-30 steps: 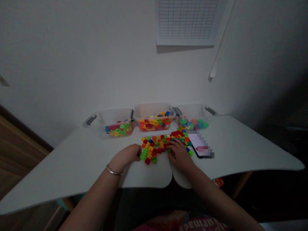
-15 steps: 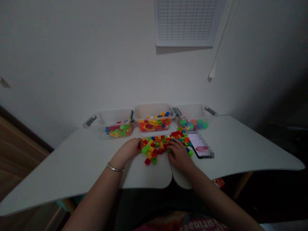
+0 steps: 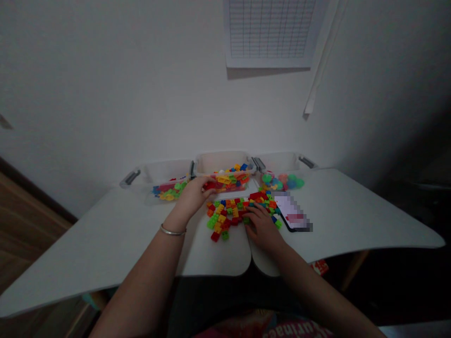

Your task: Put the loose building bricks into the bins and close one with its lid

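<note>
My left hand [image 3: 193,195], with a bangle at its wrist, is raised in front of the middle clear bin [image 3: 221,157]. Its thumb and fingers are closed on a red toy brick [image 3: 209,186], only partly showing. Loose toy bricks [image 3: 221,219] in red, yellow, orange, green and blue lie heaped on the white table [image 3: 214,260]. Over the right part of this heap rests my right hand [image 3: 266,231], its fingers apart and touching bricks. Whatever lies beneath its palm is hidden.
Left of the middle bin stands a clear bin [image 3: 165,168] of colourful pieces; another clear bin [image 3: 282,162] with round pieces stands to its right. A phone [image 3: 291,211] lies right of the bricks. A gridded sheet [image 3: 269,30] hangs on the wall.
My left hand has lifted from the left edge of the brick heap and moved forward to the middle bin, carrying the red brick. My right hand has stayed on the heap.
</note>
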Motion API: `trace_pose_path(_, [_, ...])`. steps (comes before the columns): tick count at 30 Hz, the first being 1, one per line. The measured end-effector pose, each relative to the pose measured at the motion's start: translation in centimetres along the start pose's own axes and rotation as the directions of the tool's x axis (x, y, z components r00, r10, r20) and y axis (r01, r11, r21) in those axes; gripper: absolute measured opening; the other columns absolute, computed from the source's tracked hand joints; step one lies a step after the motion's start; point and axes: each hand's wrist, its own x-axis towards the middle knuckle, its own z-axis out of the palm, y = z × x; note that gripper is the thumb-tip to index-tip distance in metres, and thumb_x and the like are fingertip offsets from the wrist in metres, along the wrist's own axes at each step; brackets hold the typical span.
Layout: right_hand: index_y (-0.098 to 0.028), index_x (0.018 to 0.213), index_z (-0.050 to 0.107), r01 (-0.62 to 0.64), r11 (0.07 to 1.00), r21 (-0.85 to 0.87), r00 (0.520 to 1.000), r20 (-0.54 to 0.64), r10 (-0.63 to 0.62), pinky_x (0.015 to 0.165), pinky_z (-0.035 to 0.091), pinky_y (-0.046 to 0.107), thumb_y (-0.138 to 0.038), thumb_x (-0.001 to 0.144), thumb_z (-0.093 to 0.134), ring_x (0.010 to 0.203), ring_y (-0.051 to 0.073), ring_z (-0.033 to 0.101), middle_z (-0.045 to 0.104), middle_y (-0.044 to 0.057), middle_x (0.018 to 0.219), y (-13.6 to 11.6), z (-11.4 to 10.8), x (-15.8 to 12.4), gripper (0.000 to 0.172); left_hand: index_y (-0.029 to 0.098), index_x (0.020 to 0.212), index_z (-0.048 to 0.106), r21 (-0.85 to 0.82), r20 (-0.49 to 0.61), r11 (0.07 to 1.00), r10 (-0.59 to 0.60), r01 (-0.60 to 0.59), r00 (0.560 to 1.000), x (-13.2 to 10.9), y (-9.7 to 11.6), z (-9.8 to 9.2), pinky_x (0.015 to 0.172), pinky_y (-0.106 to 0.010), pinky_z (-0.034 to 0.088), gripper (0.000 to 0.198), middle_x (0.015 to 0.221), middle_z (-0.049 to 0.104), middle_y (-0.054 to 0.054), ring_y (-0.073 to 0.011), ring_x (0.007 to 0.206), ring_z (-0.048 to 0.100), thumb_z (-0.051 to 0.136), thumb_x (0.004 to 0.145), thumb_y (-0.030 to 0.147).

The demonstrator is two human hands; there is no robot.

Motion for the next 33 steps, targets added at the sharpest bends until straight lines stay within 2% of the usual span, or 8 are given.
trace_pose_path(3, [-0.017, 0.107, 0.068, 0.005, 1.0, -0.005, 1.0, 0.003, -0.005, 0.111, 0.036, 0.052, -0.013, 0.079, 0.057, 0.135, 0.029, 0.038, 0.062, 0.011, 0.126, 0.0, -0.1, 0.0, 0.03, 0.019, 0.114, 0.065, -0.042, -0.121, 0.999, 0.022, -0.027, 0.992, 1.5, -0.1, -0.2, 0.094, -0.033, 0.049, 0.029, 0.114, 0.068, -0.006, -0.0194, 0.102, 0.063, 0.055, 0.087, 0.022])
trace_pose_path(7, [-0.017, 0.107, 0.068, 0.009, 1.0, -0.014, 1.0, 0.01, -0.009, 0.111, 0.036, 0.052, -0.013, 0.079, 0.057, 0.134, 0.03, 0.039, 0.061, 0.01, 0.127, 0.1, -0.1, 0.0, 0.03, 0.02, 0.118, 0.065, 0.022, -0.221, 0.999, 0.047, -0.043, 0.974, 3.1, -0.2, 0.1, 0.106, -0.037, 0.042, 0.033, 0.126, 0.064, -0.006, -0.0192, 0.118, 0.057, 0.048, 0.09, 0.019])
trace_pose_path(12, [-0.017, 0.107, 0.068, 0.003, 1.0, -0.017, 1.0, 0.015, -0.003, 0.112, 0.035, 0.051, -0.013, 0.08, 0.056, 0.135, 0.03, 0.038, 0.061, 0.01, 0.127, 0.1, -0.1, -0.1, 0.03, 0.017, 0.115, 0.067, 0.104, -0.149, 0.994, 0.045, -0.03, 0.988, 3.9, 0.2, 1.5, 0.106, -0.037, 0.042, 0.037, 0.132, 0.061, -0.006, -0.0194, 0.12, 0.056, 0.042, 0.088, 0.012])
trace_pose_path(15, [-0.017, 0.107, 0.068, 0.007, 1.0, -0.012, 1.0, 0.013, -0.007, 0.112, 0.035, 0.052, -0.013, 0.08, 0.057, 0.134, 0.03, 0.038, 0.062, 0.011, 0.126, 0.1, -0.1, -0.1, 0.029, 0.014, 0.116, 0.067, 0.179, -0.165, 0.982, 0.082, -0.052, 0.983, 4.0, 0.5, 2.3, 0.105, -0.038, 0.041, 0.038, 0.13, 0.062, -0.009, -0.022, 0.12, 0.056, 0.043, 0.087, 0.015])
trace_pose_path(19, [-0.017, 0.107, 0.068, 0.004, 1.0, 0.007, 1.0, 0.014, -0.004, 0.112, 0.035, 0.052, -0.013, 0.08, 0.057, 0.135, 0.029, 0.038, 0.062, 0.011, 0.126, 0.1, -0.1, -0.1, 0.029, 0.014, 0.111, 0.068, 0.322, -0.138, 0.941, 0.152, -0.101, 0.979, 3.8, 0.6, 2.7, 0.101, -0.045, 0.042, 0.034, 0.115, 0.068, -0.011, -0.0276, 0.109, 0.059, 0.047, 0.088, 0.026])
trace_pose_path(24, [-0.016, 0.108, 0.068, 0.005, 1.0, 0.002, 1.0, 0.021, -0.005, 0.113, 0.034, 0.05, -0.011, 0.08, 0.057, 0.135, 0.029, 0.037, 0.061, 0.011, 0.127, 0.0, -0.1, 0.0, 0.03, 0.015, 0.113, 0.066, 0.444, -0.128, 0.888, 0.2, -0.125, 0.971, 3.4, 0.4, 3.1, 0.097, -0.046, 0.041, 0.034, 0.105, 0.069, -0.012, -0.0302, 0.104, 0.058, 0.051, 0.085, 0.027])
trace_pose_path(28, [-0.016, 0.108, 0.068, 0.008, 1.0, -0.006, 1.0, 0.025, -0.008, 0.112, 0.034, 0.051, -0.012, 0.08, 0.056, 0.135, 0.029, 0.037, 0.061, 0.011, 0.127, 0.0, -0.1, 0.0, 0.03, 0.014, 0.108, 0.067, 0.501, -0.097, 0.859, 0.175, -0.104, 0.98, 3.6, 0.7, 2.8, 0.099, -0.047, 0.037, 0.032, 0.098, 0.071, -0.013, -0.0286, 0.097, 0.062, 0.046, 0.087, 0.027])
trace_pose_path(33, [-0.017, 0.108, 0.068, 0.008, 1.0, 0.004, 1.0, 0.021, -0.008, 0.112, 0.034, 0.052, -0.012, 0.08, 0.057, 0.135, 0.03, 0.038, 0.061, 0.011, 0.127, 0.0, 0.0, -0.1, 0.03, 0.01, 0.092, 0.07, 0.55, -0.027, 0.834, 0.066, -0.04, 0.997, 4.3, 1.7, 2.2, 0.098, -0.049, 0.038, 0.032, 0.086, 0.072, -0.016, -0.029, 0.084, 0.067, 0.043, 0.088, 0.026])
